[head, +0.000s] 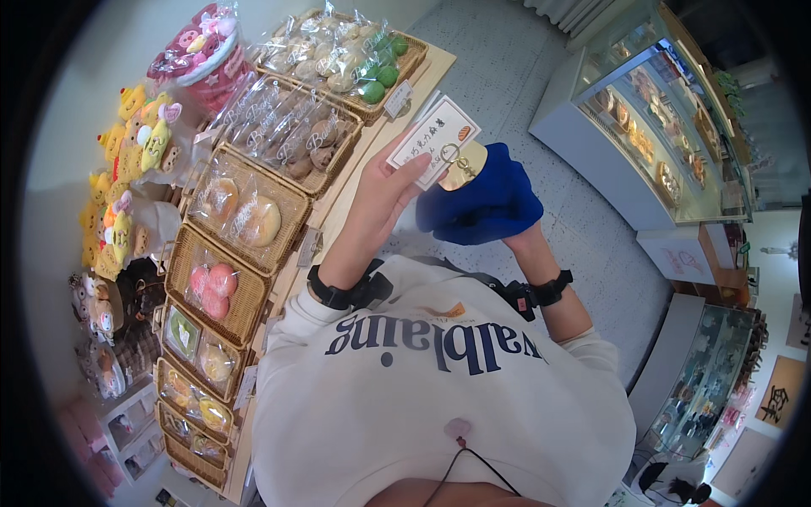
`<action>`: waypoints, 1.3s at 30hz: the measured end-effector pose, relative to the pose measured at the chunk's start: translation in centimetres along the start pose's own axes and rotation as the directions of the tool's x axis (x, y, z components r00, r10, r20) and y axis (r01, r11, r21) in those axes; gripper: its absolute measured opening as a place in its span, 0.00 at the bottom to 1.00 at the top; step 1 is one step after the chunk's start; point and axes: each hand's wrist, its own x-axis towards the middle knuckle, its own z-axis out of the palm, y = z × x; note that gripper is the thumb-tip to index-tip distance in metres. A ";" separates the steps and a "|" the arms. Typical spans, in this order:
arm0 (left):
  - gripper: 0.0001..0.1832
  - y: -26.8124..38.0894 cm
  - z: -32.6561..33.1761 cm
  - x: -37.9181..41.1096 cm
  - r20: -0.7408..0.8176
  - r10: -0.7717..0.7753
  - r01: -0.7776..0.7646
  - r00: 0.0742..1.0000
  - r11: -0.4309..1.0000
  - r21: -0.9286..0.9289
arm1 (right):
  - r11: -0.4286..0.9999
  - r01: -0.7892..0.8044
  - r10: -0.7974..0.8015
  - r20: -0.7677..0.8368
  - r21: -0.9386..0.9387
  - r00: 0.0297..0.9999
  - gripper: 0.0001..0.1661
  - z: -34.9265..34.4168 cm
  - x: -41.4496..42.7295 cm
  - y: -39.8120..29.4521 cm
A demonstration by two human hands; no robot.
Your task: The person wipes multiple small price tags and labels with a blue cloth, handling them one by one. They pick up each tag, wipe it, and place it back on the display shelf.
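Observation:
My left hand (383,190) grips a white price card (423,141) with handwriting and a small bread picture, thumb on its face. A gold-coloured card stand (469,170), with a ring clip and a round plate, is at the card's right corner. In my right hand (524,239) is a bunched dark blue cloth (491,203), which hides most of the fingers. The cloth lies against the gold plate. Both hands are raised in front of my chest, beside a wooden display shelf (342,171).
Wicker baskets (288,247) of wrapped bread line the shelf on the left. More price cards (310,247) stand along its edge. Plush toys (136,146) and a pink plush bucket (212,79) are behind. Glass display cases (640,120) stand across the speckled floor (494,82).

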 end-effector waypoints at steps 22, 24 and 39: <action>0.54 0.9 3.1 -3.7 0.427 0.328 -0.462 0.843 0.848 0.261 | 0.036 0.465 -0.341 0.426 -0.885 0.838 0.16 10.0 2.1 -4.5; 0.49 1.8 3.3 -3.5 0.362 0.394 -0.481 0.845 0.856 0.191 | 0.001 0.402 -0.246 0.390 -0.915 0.887 0.17 12.3 2.1 -5.9; 0.29 1.3 4.8 -1.7 0.131 0.477 -0.461 0.869 0.877 -0.133 | 0.463 0.740 -0.604 0.437 -0.488 0.667 0.29 13.4 3.3 -5.4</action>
